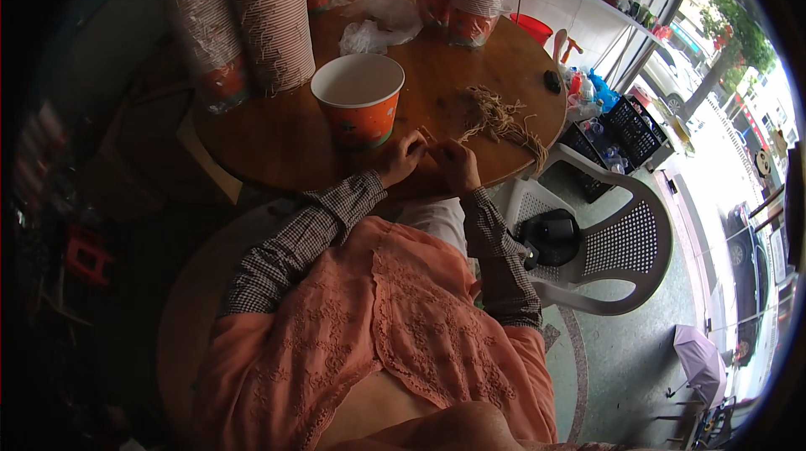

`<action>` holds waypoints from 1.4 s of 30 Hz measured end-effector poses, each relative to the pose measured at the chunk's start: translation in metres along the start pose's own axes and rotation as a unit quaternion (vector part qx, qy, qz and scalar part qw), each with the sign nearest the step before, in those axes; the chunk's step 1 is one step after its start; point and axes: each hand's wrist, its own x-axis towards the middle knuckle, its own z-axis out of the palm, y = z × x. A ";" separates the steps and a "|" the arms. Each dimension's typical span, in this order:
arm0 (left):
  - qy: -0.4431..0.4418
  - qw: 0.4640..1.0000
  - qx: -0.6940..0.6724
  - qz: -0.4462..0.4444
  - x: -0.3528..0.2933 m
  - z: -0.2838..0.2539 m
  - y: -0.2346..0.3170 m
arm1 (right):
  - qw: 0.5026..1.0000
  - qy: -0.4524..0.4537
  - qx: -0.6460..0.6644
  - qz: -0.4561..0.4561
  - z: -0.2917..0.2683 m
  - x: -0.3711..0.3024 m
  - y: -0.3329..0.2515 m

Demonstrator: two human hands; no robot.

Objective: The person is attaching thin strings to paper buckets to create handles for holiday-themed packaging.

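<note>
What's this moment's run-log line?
left hand, right hand: close together, grip unclear | orange tub: upright, on table | twine: loose heap, right of tub

No legible text, number or sign recorded. Orange paper tub [359, 119], 11 o'clock from centre: printed motifs, wording indiscernible. Plastic-wrapped tub stack [473, 27], 1 o'clock: print unreadable. Street [712, 191], 3 o'clock: signage too small and overexposed to read.

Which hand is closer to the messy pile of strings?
The right. The right hand is close by, at the near left side of the pile of strings; the left hand is farther left, by the orange tub.
</note>
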 end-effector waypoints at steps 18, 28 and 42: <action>0.006 0.999 0.031 0.022 0.000 -0.001 -0.004 | 0.999 0.001 -0.007 0.036 0.001 -0.001 0.004; 0.170 0.927 0.237 0.237 0.025 -0.060 0.080 | 0.997 0.064 0.036 -0.008 -0.010 0.002 0.012; 0.178 0.980 -0.087 -0.012 -0.035 -0.125 0.030 | 0.987 0.067 0.140 0.031 -0.011 -0.001 0.000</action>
